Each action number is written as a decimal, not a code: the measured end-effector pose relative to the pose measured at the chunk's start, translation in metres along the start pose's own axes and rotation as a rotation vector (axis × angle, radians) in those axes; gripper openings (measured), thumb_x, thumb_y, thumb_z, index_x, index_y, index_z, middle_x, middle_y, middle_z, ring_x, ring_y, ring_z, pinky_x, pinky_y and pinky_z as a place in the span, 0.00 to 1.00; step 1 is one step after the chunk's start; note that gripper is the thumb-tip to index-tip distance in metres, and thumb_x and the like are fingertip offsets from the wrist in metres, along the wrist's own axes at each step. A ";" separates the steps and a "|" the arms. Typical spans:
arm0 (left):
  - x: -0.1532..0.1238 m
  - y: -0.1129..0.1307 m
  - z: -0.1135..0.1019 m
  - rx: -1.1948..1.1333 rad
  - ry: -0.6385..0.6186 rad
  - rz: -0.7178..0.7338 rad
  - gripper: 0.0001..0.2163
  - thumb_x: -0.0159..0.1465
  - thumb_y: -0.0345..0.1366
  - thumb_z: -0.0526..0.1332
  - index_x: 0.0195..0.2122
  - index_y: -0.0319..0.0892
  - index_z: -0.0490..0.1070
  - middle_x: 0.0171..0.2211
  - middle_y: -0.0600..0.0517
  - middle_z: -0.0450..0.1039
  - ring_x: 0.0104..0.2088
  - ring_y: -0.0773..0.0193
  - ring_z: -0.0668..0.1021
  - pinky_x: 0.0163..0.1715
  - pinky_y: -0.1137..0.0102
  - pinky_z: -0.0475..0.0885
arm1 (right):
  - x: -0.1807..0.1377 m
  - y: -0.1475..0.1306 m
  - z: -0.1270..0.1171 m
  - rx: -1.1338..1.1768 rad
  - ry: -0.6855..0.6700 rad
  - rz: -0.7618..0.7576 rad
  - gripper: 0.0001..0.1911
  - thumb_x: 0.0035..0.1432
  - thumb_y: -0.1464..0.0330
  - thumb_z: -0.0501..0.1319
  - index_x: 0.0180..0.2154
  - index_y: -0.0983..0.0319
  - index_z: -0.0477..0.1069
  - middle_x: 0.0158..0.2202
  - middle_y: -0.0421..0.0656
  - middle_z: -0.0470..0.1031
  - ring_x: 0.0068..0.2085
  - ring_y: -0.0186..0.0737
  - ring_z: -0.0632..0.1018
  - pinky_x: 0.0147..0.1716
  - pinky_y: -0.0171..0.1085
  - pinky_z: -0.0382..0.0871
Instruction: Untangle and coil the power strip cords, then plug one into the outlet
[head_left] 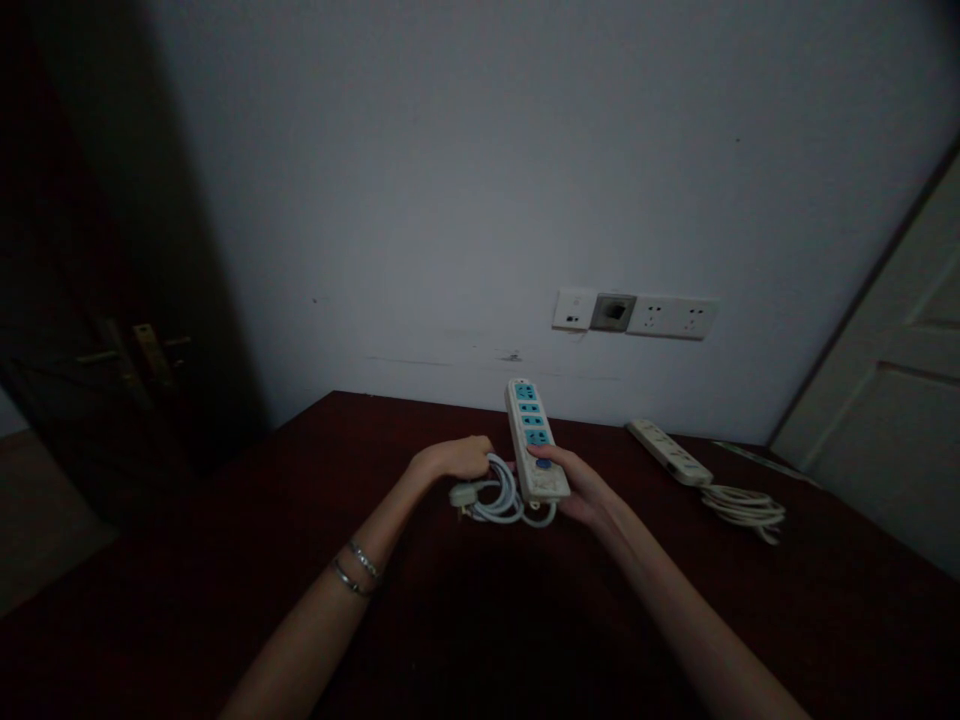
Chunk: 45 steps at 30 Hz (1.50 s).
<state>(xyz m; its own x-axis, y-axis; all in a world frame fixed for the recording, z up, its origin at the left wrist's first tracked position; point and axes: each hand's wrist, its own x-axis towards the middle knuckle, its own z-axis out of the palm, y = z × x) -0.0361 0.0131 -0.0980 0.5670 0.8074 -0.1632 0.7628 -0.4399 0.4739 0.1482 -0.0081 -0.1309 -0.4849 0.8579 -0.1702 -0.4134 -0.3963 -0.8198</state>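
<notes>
My right hand (574, 482) grips the near end of a white power strip (546, 484) with blue socket faces, its thumb on top beside the round blue switch. The strip is tilted, its far end pointing toward the wall. From its near end a pale cord loops into a coil (507, 500). My left hand (461, 458) is closed on the top of that coil, its fingertips mostly hidden behind the hand and loops. The cord's plug (463, 495) hangs just under my left hand, prongs downward.
A second white power strip (671, 455) lies on the dark red table (300, 470) to the right, its cord (744, 508) bundled beside it. Wall outlets (671, 317) sit above the table's back edge. A ruler-like strip (765, 462) lies at the back right. Doors stand at both sides.
</notes>
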 end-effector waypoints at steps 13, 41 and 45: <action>0.012 -0.010 0.004 -0.062 0.014 0.083 0.07 0.48 0.27 0.55 0.27 0.34 0.71 0.22 0.51 0.70 0.22 0.68 0.70 0.21 0.76 0.62 | 0.018 0.015 -0.010 -0.085 0.073 -0.170 0.13 0.48 0.74 0.62 0.37 0.64 0.64 0.29 0.45 0.77 0.28 0.40 0.78 0.28 0.37 0.73; 0.005 -0.041 -0.010 -0.793 -0.079 0.206 0.15 0.47 0.39 0.68 0.32 0.35 0.69 0.25 0.53 0.72 0.25 0.72 0.71 0.27 0.76 0.63 | 0.017 0.020 -0.011 -0.268 0.016 -0.186 0.19 0.50 0.58 0.62 0.39 0.64 0.68 0.35 0.44 0.75 0.31 0.36 0.76 0.32 0.34 0.69; 0.015 -0.043 -0.004 -0.744 0.086 0.074 0.18 0.43 0.39 0.70 0.30 0.36 0.66 0.23 0.53 0.72 0.23 0.70 0.72 0.26 0.74 0.64 | 0.016 0.017 -0.007 -0.436 0.108 -0.251 0.26 0.41 0.62 0.69 0.42 0.63 0.64 0.34 0.42 0.74 0.31 0.37 0.75 0.30 0.34 0.69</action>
<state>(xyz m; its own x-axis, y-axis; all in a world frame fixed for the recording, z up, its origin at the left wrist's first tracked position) -0.0622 0.0458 -0.1171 0.5594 0.8271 -0.0548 0.2951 -0.1370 0.9456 0.1391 0.0009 -0.1519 -0.3202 0.9470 0.0242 -0.1356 -0.0205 -0.9905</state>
